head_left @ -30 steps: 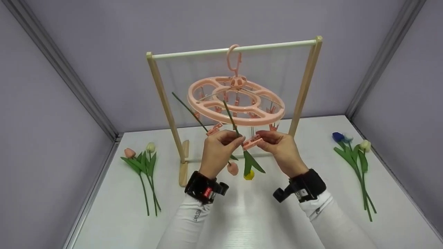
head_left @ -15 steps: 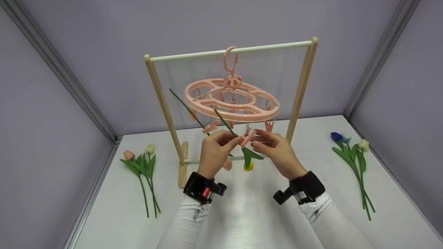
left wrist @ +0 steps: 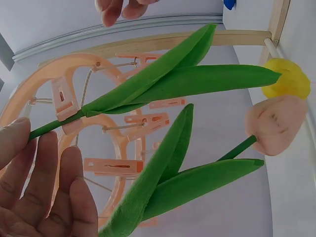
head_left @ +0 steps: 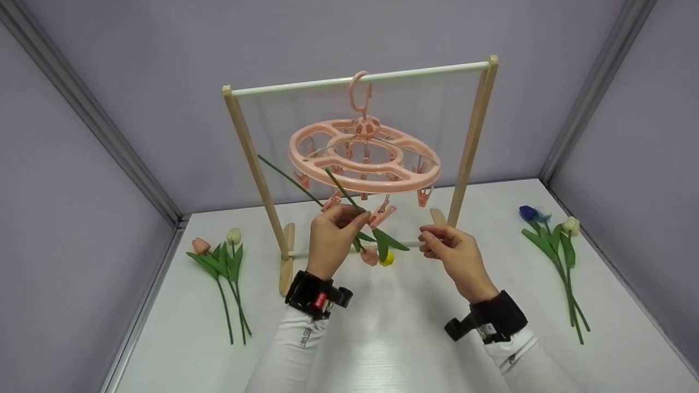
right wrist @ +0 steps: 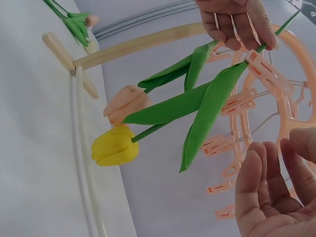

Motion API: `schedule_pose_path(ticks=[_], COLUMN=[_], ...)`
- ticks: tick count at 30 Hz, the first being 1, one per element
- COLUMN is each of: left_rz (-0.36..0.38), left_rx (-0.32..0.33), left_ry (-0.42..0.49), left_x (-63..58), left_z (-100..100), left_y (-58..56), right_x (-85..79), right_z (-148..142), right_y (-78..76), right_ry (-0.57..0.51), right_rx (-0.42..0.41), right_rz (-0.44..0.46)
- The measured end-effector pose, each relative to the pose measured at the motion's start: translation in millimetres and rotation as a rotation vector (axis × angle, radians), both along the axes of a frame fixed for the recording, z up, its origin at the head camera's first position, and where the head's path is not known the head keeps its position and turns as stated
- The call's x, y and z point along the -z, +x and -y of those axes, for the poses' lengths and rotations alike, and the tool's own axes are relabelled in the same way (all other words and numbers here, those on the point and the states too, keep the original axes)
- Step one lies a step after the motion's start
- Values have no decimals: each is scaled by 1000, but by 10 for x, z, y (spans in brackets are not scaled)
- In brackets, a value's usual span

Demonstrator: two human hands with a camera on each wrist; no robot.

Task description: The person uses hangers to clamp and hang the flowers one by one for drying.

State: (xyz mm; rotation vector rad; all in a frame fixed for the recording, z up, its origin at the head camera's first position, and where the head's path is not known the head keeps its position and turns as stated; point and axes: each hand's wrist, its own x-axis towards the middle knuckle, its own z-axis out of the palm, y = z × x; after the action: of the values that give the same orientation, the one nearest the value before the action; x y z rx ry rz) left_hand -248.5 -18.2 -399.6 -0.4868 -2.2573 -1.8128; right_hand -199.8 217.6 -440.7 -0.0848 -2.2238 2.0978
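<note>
My left hand [head_left: 334, 234] pinches the green stem of a yellow tulip [right wrist: 115, 146] between thumb and fingers, its bloom hanging down. Just beside those fingertips a pink clothespin [left wrist: 65, 101] is clamped across that stem. A pink tulip [left wrist: 275, 123] hangs upside down close by, its stem crossing another clothespin [head_left: 331, 202] left of the hand. Both clothespins belong to the pink oval clip hanger [head_left: 363, 183] above. My right hand [head_left: 456, 256] is apart from the hanger at the right, fingers loosely curled and holding nothing.
The hanger hooks over the white bar [head_left: 295, 85] of a wooden-legged rack [head_left: 474, 142]. More tulips lie on the white table [head_left: 382, 349]: pink and white ones [head_left: 224, 256] at left, blue and white ones [head_left: 557, 245] at right. Several free clothespins [head_left: 423, 196] dangle from the ring.
My right hand has let go of the clothespin and moved right and down. The clothespin now stays clamped on the yellow tulip's stem, while my left hand keeps its pinch and shifts slightly left.
</note>
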Motion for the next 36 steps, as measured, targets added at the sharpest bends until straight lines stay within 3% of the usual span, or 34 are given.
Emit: schedule_pose_path(ticks=[18,29,36], left_rz=[-5,38,41], left_rx=[-44,-40,-48], left_ry=[14,17,-22], left_x=[107,124,172], left_z=[9,2,44], left_y=[-69,-56,0], right_x=[203,275,319], right_z=[-247,-401,-625], right_y=[195,253,284], right_ry=[34,58,135], right_rx=[55,73,120], right_rz=[69,51,6])
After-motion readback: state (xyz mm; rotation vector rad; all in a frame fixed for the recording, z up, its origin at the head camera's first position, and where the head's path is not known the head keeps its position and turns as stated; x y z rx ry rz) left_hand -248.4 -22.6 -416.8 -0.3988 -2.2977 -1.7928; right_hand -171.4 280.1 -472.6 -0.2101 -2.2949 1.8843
